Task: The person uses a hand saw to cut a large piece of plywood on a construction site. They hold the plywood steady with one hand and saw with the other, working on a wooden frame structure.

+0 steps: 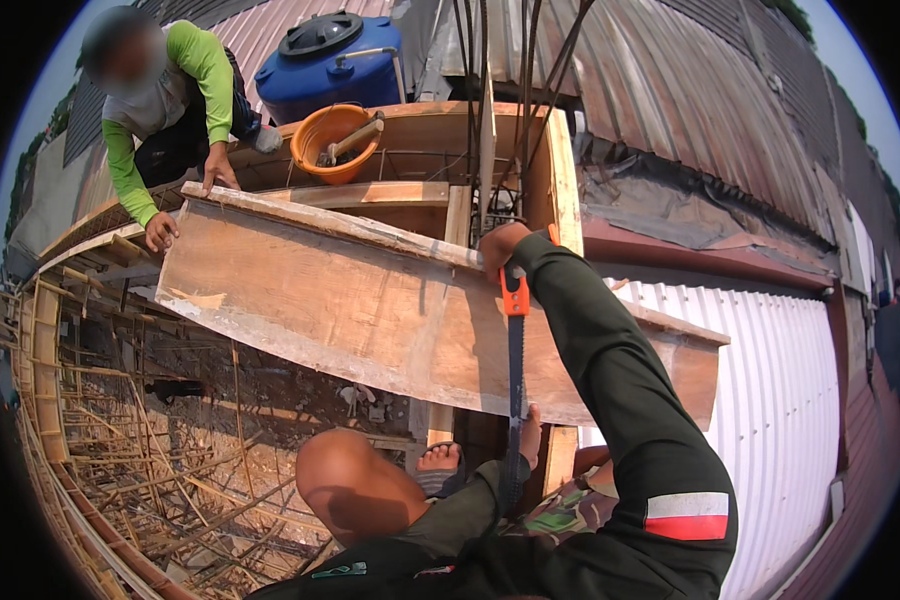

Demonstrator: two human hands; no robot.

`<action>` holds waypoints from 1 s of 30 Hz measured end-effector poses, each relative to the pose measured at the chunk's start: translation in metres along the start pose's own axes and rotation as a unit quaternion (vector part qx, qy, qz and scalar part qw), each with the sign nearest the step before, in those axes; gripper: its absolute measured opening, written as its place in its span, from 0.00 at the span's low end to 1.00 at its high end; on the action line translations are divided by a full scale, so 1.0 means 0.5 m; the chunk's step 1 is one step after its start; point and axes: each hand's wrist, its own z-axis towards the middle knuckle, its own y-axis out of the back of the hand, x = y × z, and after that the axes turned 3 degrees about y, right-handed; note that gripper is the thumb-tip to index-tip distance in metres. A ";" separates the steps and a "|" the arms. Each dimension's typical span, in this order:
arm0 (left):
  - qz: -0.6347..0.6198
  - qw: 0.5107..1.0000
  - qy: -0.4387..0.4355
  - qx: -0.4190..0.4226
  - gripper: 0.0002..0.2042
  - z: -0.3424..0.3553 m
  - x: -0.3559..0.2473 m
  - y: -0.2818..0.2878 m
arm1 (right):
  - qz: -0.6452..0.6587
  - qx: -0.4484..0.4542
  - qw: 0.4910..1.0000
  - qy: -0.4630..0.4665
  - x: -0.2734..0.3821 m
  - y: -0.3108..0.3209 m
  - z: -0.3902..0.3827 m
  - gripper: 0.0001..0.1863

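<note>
My right hand [500, 246] is closed round the orange handle of a handsaw [516, 350], at the far edge of a long plywood panel [350, 290]. The saw's dark blade points toward me across the panel's face and past its near edge. My left hand [531, 436], partly hidden behind the blade, grips that near edge; its fingers are mostly out of sight. A wooden batten [350, 228] runs along the panel's far edge. A co-worker in green sleeves [205, 75] crouches at far left, both hands at the panel's left end.
Behind the panel stand an orange bucket [336, 125] with a hammer in it, a blue water tank [335, 65] and upright steel bars [525, 90]. Bamboo scaffolding [190, 440] lies below at left. White corrugated roofing [770, 420] is at right. My sandalled foot [438, 460] rests on timber.
</note>
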 end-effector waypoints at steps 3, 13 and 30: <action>0.052 0.992 0.110 0.020 0.33 -0.012 -0.024 0.005 | 0.005 0.048 0.999 -0.021 0.007 0.000 0.019 0.18; 0.012 1.000 0.001 0.001 0.26 0.001 0.000 0.042 | 0.115 -0.146 0.982 0.027 -0.094 -0.042 -0.208 0.41; 0.031 0.997 0.061 -0.041 0.31 0.022 -0.038 0.097 | 0.835 -0.091 0.404 -0.362 -0.251 -1.184 -0.855 0.28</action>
